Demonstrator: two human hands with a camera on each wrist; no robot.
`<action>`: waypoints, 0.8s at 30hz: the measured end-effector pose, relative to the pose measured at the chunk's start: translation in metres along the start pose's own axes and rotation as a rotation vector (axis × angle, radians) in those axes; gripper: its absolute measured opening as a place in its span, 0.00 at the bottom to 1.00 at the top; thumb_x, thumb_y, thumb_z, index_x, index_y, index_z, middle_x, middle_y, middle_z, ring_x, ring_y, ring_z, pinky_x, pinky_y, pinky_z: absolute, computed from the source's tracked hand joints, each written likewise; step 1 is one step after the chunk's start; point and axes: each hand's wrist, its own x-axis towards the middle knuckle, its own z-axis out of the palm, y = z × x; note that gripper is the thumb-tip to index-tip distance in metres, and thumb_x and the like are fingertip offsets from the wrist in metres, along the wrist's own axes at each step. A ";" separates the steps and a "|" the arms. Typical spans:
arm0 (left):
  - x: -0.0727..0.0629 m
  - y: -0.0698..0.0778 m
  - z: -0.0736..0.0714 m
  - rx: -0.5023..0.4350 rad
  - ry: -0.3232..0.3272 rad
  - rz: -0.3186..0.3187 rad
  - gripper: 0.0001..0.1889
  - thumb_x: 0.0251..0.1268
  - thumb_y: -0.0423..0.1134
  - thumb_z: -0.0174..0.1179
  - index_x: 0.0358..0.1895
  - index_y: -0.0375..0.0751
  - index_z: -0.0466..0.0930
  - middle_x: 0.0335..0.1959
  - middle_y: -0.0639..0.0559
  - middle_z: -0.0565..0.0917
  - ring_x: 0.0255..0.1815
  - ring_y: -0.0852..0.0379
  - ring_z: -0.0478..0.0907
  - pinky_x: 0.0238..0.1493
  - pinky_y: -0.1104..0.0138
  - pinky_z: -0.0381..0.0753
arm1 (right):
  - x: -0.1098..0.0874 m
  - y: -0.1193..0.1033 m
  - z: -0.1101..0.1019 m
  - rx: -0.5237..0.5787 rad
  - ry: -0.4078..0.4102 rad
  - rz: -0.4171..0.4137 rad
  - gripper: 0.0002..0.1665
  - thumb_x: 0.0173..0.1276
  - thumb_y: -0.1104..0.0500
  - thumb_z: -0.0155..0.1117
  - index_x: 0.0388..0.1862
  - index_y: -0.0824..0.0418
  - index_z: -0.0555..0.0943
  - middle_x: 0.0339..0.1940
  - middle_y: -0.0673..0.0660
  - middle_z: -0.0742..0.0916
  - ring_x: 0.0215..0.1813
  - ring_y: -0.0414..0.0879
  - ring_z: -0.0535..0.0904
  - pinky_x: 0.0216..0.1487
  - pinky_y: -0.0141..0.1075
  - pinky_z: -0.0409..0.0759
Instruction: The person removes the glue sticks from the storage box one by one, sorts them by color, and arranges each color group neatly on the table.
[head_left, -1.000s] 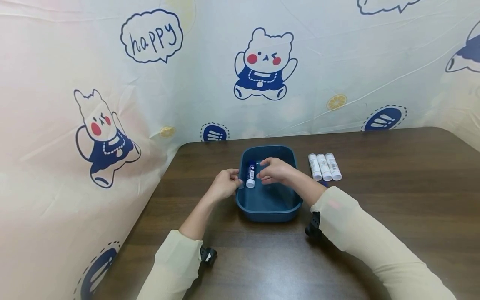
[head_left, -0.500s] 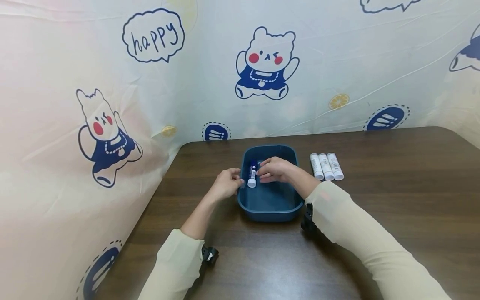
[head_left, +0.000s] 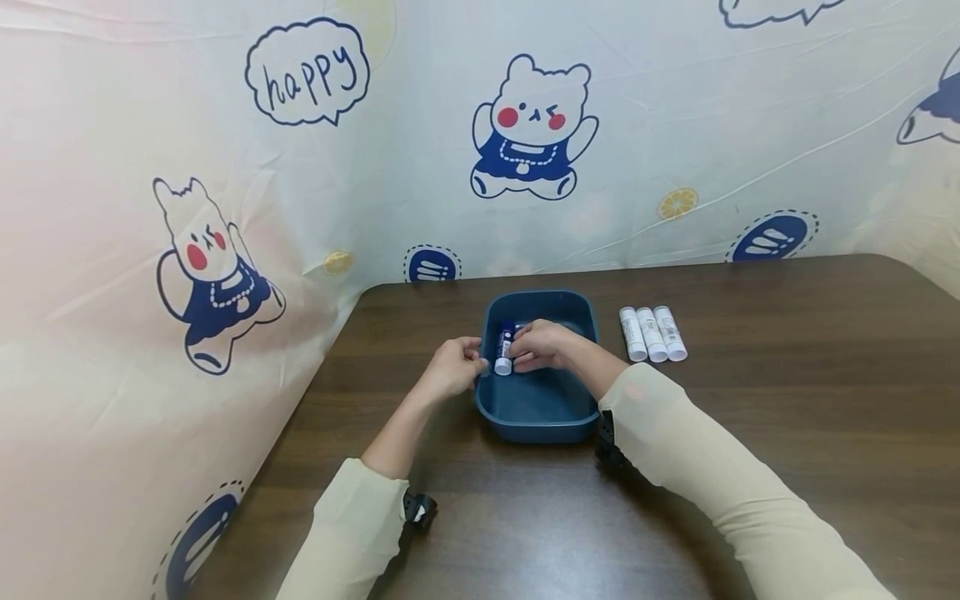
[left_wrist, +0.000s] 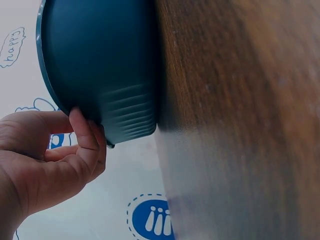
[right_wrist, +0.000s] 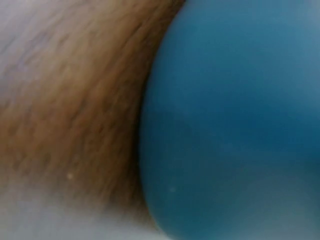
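Observation:
A dark blue plastic bin (head_left: 538,417) stands on the table. My left hand (head_left: 451,367) grips its left rim; in the left wrist view the fingers (left_wrist: 87,145) bend against the outer wall. Inside the bin, along its left wall, lies a glue stick (head_left: 504,350) with a dark blue end and a white end. My right hand (head_left: 546,344) is down in the bin, fingers bent, tips at the glue stick's right side. No finger shows on the stick's far side. The right wrist view shows only the blurred bin wall (right_wrist: 235,120) and the tabletop.
Three white tubes (head_left: 652,335) lie side by side on the brown table (head_left: 787,400), right of the bin. Behind the table hangs a pale printed cloth (head_left: 420,150). My right forearm crosses the bin's right rim.
My right hand has moved slightly left and down, up to the glue stick, and the sleeve has shifted left. The left hand keeps its grip on the rim.

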 end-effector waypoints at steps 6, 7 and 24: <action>-0.001 0.001 0.001 0.012 0.005 0.017 0.23 0.66 0.31 0.53 0.63 0.31 0.65 0.31 0.45 0.74 0.26 0.53 0.72 0.30 0.64 0.78 | 0.002 0.000 0.002 0.003 0.018 0.015 0.27 0.64 0.68 0.59 0.61 0.70 0.65 0.49 0.67 0.76 0.45 0.52 0.80 0.49 0.40 0.77; -0.001 0.001 0.001 0.012 0.005 0.018 0.23 0.66 0.31 0.53 0.63 0.31 0.65 0.31 0.45 0.73 0.26 0.53 0.72 0.29 0.64 0.78 | 0.003 0.000 0.002 0.001 0.019 0.016 0.26 0.63 0.68 0.59 0.60 0.71 0.66 0.49 0.67 0.77 0.45 0.52 0.80 0.48 0.40 0.77; -0.003 0.001 0.000 0.004 -0.002 0.014 0.23 0.66 0.31 0.53 0.64 0.32 0.65 0.31 0.45 0.72 0.27 0.53 0.72 0.31 0.63 0.78 | 0.002 0.001 0.002 0.014 0.016 0.017 0.22 0.64 0.67 0.59 0.57 0.71 0.70 0.50 0.66 0.76 0.44 0.51 0.80 0.49 0.39 0.77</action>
